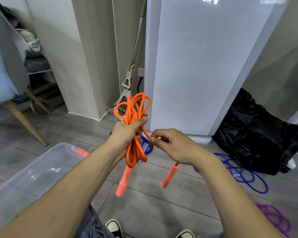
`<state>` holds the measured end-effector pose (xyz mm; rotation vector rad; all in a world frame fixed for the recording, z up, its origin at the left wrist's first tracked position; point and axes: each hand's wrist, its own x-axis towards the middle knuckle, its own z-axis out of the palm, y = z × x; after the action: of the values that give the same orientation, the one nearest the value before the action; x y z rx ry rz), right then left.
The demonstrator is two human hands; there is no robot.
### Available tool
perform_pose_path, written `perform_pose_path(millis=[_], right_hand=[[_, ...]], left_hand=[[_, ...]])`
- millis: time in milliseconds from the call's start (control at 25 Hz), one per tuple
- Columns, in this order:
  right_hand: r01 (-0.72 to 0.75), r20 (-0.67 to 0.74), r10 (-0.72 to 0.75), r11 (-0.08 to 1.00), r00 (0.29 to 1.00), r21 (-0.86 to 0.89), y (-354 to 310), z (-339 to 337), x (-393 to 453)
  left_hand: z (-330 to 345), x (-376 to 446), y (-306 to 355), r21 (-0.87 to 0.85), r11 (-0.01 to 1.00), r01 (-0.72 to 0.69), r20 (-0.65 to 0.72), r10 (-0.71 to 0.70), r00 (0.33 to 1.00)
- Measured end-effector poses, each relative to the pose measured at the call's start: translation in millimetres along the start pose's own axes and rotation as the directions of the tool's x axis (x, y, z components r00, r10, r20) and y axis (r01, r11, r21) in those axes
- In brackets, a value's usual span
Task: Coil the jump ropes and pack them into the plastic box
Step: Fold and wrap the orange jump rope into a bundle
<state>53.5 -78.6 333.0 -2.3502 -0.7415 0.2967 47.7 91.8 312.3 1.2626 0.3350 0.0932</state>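
An orange jump rope (134, 109) is gathered into several loops. My left hand (126, 133) grips the bundle around its middle, at chest height. One strand runs from the bundle to my right hand (172, 145), which pinches it between thumb and fingers. Two orange handles hang below: one (123, 182) under the bundle, the other (169, 176) under my right hand. The clear plastic box (33, 170) stands on the floor at lower left, with an orange latch (80, 151) on its far rim.
A blue jump rope (244, 176) lies spread on the floor at right, part of it behind my hands. A purple rope (273, 219) lies at lower right. A black bag (258, 134), a white appliance (205, 66), a mop (129, 79) and a chair (7, 74) stand around.
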Motion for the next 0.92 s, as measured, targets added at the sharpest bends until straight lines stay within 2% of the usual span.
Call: perform_pose_path(millis=[80,120,200,240,280,400,480,560,640,680,720,760,800,840,920], right_hand=[[-0.045,0.085,0.044,0.999,0.995,0.015,4,-7,-4],[-0.093,0.155,0.083,0.994,0.984,0.055,7,-11,-8],[-0.194,0.266,0.135,0.958,0.955,0.210,8,-19,-16],[-0.213,0.250,0.135,0.925,0.959,0.316,9,-21,-17],[-0.211,0.176,0.148,0.880,0.973,0.426,10,-22,-14],[-0.124,-0.131,0.258,0.776,0.957,0.619,13,-26,-2],[-0.058,-0.217,0.223,0.814,0.950,0.578,16,-29,0],[-0.008,-0.239,0.122,0.904,0.963,0.428,17,-34,-6],[0.037,-0.242,0.035,0.957,0.970,0.287,15,-43,-14],[0.052,-0.227,0.004,0.969,0.974,0.242,13,-47,-18],[0.062,-0.199,-0.022,0.979,0.980,0.194,11,-49,-21],[0.067,-0.167,-0.044,0.989,0.985,0.134,8,-50,-23],[0.073,-0.140,-0.064,0.995,0.988,0.065,5,-49,-25],[0.086,-0.127,-0.086,0.996,0.988,-0.003,2,-47,-26],[0.125,-0.151,-0.137,0.988,0.979,-0.090,-3,-45,-26]], left_hand=[[-8,5,10,-0.114,0.993,-0.012,-0.060,0.005,0.998],[-13,7,15,-0.106,0.994,-0.028,-0.078,0.020,0.997],[-23,9,19,0.043,0.998,-0.056,-0.040,0.058,0.998],[-26,8,20,0.120,0.991,-0.056,0.020,0.054,0.998],[-27,6,19,0.172,0.984,-0.049,0.091,0.034,0.995],[-25,1,18,0.239,0.970,-0.041,0.246,-0.019,0.969],[-22,0,17,0.286,0.958,-0.011,0.276,-0.071,0.959],[-23,1,17,0.317,0.948,0.038,0.264,-0.126,0.956],[-26,1,20,0.466,0.884,-0.037,0.268,-0.101,0.958],[-29,0,21,0.633,0.762,-0.138,0.297,-0.074,0.952],[-31,-1,20,0.799,0.549,-0.245,0.341,-0.079,0.937],[-30,-4,18,0.890,0.308,-0.337,0.387,-0.119,0.914],[-26,-7,12,0.907,0.128,-0.401,0.418,-0.180,0.890],[-21,-11,5,0.893,0.021,-0.449,0.442,-0.232,0.867],[-9,-22,-3,0.840,-0.113,-0.531,0.487,-0.276,0.829]])
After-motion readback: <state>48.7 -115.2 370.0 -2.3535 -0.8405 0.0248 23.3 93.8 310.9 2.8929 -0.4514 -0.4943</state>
